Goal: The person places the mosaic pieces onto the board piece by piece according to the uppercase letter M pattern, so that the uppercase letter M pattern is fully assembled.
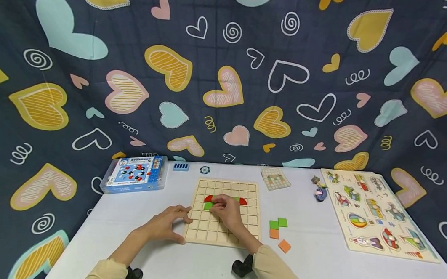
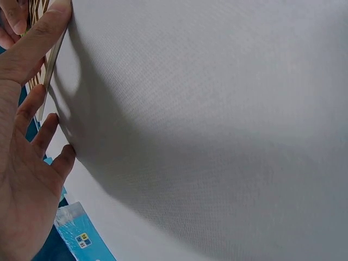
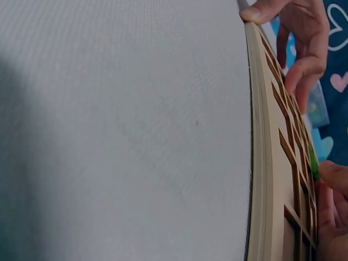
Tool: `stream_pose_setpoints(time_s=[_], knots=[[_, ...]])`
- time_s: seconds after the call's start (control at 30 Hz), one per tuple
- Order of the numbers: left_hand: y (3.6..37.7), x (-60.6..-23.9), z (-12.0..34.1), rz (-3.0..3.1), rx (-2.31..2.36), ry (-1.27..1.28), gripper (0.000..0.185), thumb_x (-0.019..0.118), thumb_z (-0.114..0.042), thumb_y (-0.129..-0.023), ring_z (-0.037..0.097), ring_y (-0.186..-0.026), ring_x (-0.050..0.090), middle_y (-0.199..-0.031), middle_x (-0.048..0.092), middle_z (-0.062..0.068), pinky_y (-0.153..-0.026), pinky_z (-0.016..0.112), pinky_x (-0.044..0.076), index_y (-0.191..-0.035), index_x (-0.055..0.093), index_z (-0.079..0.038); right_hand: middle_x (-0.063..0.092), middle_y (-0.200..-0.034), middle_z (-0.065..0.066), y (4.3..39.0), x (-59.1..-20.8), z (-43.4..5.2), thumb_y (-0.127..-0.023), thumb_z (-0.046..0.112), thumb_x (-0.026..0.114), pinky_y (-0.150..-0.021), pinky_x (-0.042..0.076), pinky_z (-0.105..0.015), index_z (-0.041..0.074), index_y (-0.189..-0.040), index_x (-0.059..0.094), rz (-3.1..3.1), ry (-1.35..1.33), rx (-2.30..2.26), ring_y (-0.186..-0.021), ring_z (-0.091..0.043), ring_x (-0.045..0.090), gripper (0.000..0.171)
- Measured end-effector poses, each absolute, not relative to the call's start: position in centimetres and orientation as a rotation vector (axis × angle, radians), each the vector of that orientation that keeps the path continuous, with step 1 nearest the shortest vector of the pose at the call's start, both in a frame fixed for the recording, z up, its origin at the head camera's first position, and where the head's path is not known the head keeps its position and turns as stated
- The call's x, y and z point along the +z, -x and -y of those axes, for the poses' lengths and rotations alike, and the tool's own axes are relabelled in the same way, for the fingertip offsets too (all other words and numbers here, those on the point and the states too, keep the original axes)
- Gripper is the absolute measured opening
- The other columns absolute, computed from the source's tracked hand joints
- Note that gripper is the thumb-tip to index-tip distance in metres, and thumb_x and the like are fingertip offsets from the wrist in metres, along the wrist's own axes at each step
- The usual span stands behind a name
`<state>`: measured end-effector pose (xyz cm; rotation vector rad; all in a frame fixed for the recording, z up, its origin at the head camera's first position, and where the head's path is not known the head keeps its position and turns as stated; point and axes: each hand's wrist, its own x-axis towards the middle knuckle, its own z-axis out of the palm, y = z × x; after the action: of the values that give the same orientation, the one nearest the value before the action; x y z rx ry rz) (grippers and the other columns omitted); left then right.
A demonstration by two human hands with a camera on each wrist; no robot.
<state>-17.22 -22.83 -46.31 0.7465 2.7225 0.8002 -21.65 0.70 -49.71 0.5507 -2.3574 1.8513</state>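
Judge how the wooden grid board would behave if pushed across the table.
The board looks rigid and flat, so it would likely slide whole rather than bend or tip. The left hand braces its edge, suggesting it shifts easily on the smooth white table.

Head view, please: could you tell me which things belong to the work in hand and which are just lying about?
In hand: grid board, green tile under the right hand, red pieces, loose tiles, left hand steadying the board.

Lying about: blue box, vehicle puzzle, pattern card, small figure.
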Motion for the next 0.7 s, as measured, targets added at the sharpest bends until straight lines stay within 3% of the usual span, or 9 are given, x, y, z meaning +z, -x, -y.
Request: stream_pose_setpoints(time_s=[0.23, 0.5, 0.7], knots=[[17.4, -46.5, 22.7, -2.727, 0.794, -0.769, 0.045, 0.084, -0.041, -0.068, 0.038, -0.123, 0.044, -0.142, 0.047, 0.012, -0.093, 0.061, 0.041, -0.104, 0.066, -0.023, 0.066, -0.095, -0.030, 21.6, -49.7, -0.5, -0.077, -0.014, 0.070, -0.073, 0.057, -0.035, -0.014, -0.098, 0.065, 2.283, -0.591, 1.974, -0.084, -0.042, 0.066, 0.022], [17.4, -46.4, 22.6, -2.729, 0.787, -0.754, 0.043, 0.084, -0.039, -0.067, 0.038, -0.123, 0.044, -0.142, 0.047, 0.012, -0.093, 0.061, 0.041, -0.103, 0.066, -0.024, 0.068, -0.096, -0.025, 21.3, -48.6, -2.4, -0.080, -0.008, 0.071, -0.072, 0.055, -0.022, -0.010, -0.100, 0.066, 2.375, -0.538, 1.925, -0.085, -0.034, 0.067, 0.020], [17.2, -46.2, 22.7, -2.730, 0.785, -0.744, 0.043, 0.085, -0.038, -0.067, 0.038, -0.123, 0.043, -0.143, 0.046, 0.013, -0.093, 0.062, 0.041, -0.102, 0.066, -0.023, 0.067, -0.103, -0.027, 20.3, -46.9, -6.7, -0.082, -0.007, 0.069, -0.076, 0.055, -0.028, -0.010, -0.103, 0.065, 2.401, -0.470, 1.958, -0.090, -0.036, 0.066, 0.023]])
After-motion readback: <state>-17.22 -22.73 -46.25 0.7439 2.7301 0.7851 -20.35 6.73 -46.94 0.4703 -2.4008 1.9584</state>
